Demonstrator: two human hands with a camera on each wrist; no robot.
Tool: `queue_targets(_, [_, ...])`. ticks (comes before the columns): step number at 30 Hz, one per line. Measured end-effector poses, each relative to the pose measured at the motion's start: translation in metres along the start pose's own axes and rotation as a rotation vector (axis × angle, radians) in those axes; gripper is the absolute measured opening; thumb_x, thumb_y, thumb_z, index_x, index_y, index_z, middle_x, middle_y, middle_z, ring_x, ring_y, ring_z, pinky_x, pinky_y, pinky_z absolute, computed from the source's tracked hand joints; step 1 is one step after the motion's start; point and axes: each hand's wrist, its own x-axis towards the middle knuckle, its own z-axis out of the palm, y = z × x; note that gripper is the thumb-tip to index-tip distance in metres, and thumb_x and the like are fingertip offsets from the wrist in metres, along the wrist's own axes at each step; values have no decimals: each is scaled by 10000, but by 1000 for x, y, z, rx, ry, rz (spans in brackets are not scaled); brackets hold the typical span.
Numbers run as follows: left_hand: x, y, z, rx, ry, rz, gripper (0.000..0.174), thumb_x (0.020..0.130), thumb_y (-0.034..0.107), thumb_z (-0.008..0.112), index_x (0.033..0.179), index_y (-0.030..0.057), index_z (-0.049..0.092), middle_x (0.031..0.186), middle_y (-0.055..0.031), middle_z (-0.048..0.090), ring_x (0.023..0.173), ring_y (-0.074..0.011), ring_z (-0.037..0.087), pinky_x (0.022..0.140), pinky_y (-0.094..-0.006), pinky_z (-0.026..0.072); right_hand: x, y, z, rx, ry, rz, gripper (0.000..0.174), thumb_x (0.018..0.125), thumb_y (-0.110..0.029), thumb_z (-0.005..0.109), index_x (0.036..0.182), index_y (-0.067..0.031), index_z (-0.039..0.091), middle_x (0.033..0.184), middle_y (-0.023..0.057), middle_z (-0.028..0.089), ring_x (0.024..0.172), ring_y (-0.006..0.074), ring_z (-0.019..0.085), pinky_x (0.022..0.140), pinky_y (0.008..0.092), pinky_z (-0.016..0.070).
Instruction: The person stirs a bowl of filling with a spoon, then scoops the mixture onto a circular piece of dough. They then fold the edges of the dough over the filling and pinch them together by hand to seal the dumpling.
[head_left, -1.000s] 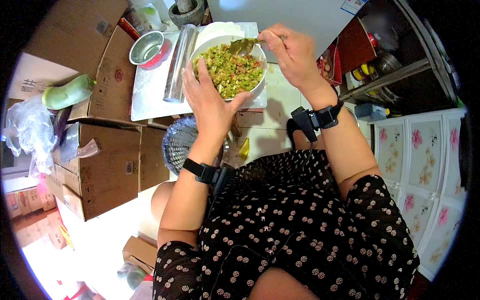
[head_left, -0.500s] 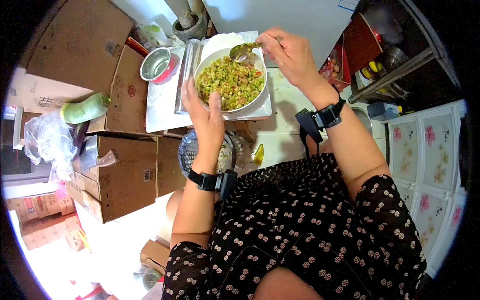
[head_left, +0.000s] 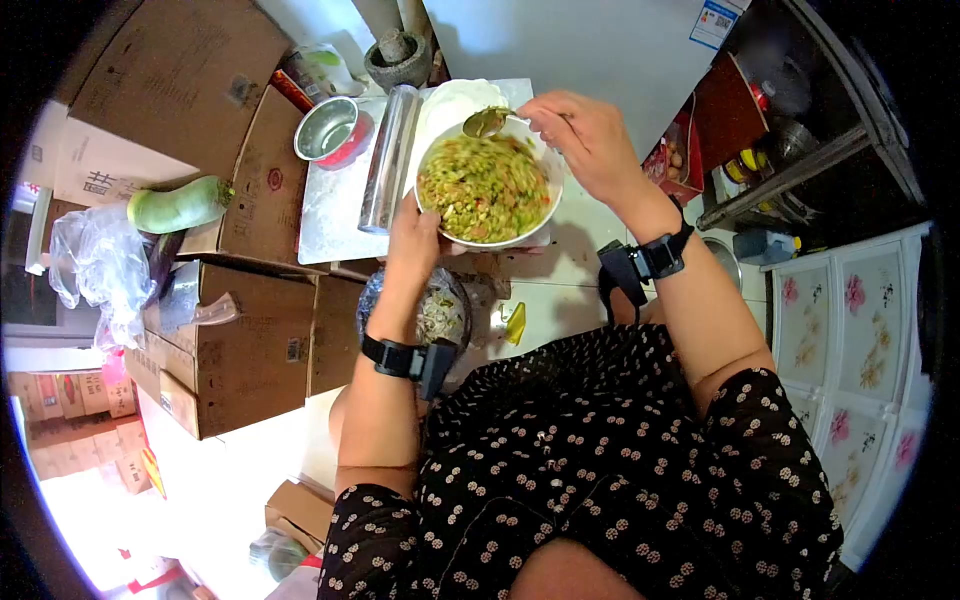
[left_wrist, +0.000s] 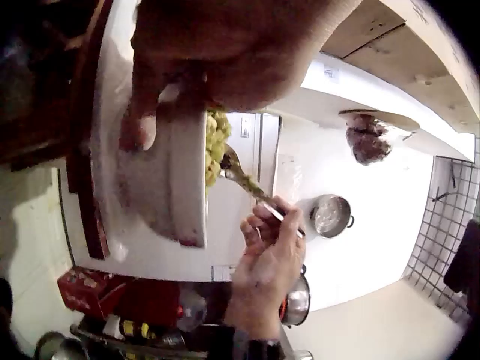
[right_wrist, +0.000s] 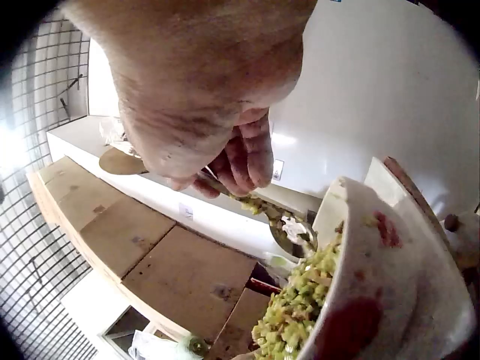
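Note:
A white bowl (head_left: 554, 170) full of chopped green filling (head_left: 482, 192) is at the near edge of the small table. My left hand (head_left: 412, 238) grips its left side, thumb up at the rim and the fingers mostly hidden. Seen from the left wrist, fingers of the left hand (left_wrist: 225, 52) press against the bowl's outer wall (left_wrist: 176, 187). My right hand (head_left: 590, 145) holds a metal spoon (head_left: 487, 122) by its handle above the far rim. Bits of filling cling to the spoon (right_wrist: 289, 231) in the right wrist view.
Left of the bowl lie a roll of clear film (head_left: 390, 160) and a metal bowl (head_left: 328, 130). White round wrappers (head_left: 455, 105) sit behind it, and a stone mortar (head_left: 398, 62) farther back. A lined basket (head_left: 445, 310) stands below; cardboard boxes (head_left: 250, 340) fill the left.
My left hand has gone from open fingers beside the bowl to gripping its side. The bowl has shifted right and toward me, its filling now blurred. The spoon stays above the far rim.

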Motion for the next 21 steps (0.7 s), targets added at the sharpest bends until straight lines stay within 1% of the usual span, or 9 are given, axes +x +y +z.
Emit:
queue_targets(3, [28, -22, -20, 314, -12, 288, 476, 887, 44, 424, 1345, -27, 531, 1070, -281, 672, 973, -390, 684, 889, -444, 518, -4, 1, -1, 36, 17, -38, 231, 1022, -183, 563, 1083, -13, 705, 932, 78, 707, 747, 170, 647, 689, 292, 524])
queue_targets(4, [36, -30, -19, 375, 93, 475, 469, 884, 56, 445, 1336, 5, 558, 1040, -316, 662, 988, -443, 661, 873, -473, 510, -5, -1, -1, 27, 18, -30, 231, 1010, -198, 577, 1063, -16, 710, 936, 97, 709, 775, 223, 657, 706, 317, 529])
queue_targets(6, [37, -27, -18, 481, 113, 392, 467, 892, 65, 456, 1344, 15, 558, 1057, -314, 662, 1002, -452, 652, 871, -470, 512, -7, -3, 1, 10, 11, -12, 236, 987, -228, 607, 1024, -24, 719, 945, 134, 713, 832, 330, 678, 742, 367, 539])
queue_targets(9, [47, -33, -24, 462, 113, 391, 431, 909, 85, 514, 1329, 30, 588, 1060, -293, 672, 988, -444, 656, 859, -461, 518, -10, 3, 0, -84, -44, -150, 202, 994, -182, 609, 1076, -25, 706, 920, 110, 683, 801, 253, 640, 737, 315, 514])
queue_targets(12, [54, -30, -34, 470, 90, 385, 400, 919, 90, 553, 1310, 37, 616, 1074, -284, 675, 989, -436, 662, 862, -463, 519, -12, 11, 4, -159, -74, -196, 204, 995, -193, 601, 1054, -27, 705, 939, 124, 673, 835, 296, 625, 759, 327, 510])
queue_targets(15, [60, -33, -31, 540, 137, 376, 399, 923, 86, 543, 1312, 23, 612, 1082, -280, 680, 999, -433, 667, 880, -444, 523, -17, 22, 10, -198, -70, -181, 252, 1015, -232, 573, 1030, -12, 695, 889, 120, 679, 793, 247, 648, 730, 320, 516])
queue_targets(16, [63, -34, -25, 465, 144, 372, 391, 946, 80, 514, 1316, -12, 599, 1146, -274, 673, 1062, -421, 652, 941, -423, 505, -20, 24, 10, -126, -94, -46, 273, 1023, -246, 558, 1021, -9, 694, 850, 115, 677, 759, 225, 649, 705, 315, 518])
queue_targets(18, [57, -35, -4, 336, 295, 448, 397, 966, 75, 484, 1336, -36, 573, 1207, -281, 649, 1116, -422, 626, 991, -425, 475, -22, 26, 10, 21, -140, 219, 318, 1039, -275, 529, 1002, -4, 690, 772, 105, 674, 690, 181, 652, 654, 305, 521])
queue_targets(21, [34, -20, 23, 292, 402, 534, 436, 1023, 155, 450, 1395, -67, 498, 1321, -302, 577, 1231, -434, 547, 1066, -442, 411, -23, 19, 8, 80, -90, 339, 355, 1050, -293, 498, 983, 1, 685, 673, 76, 655, 605, 131, 634, 579, 292, 514])
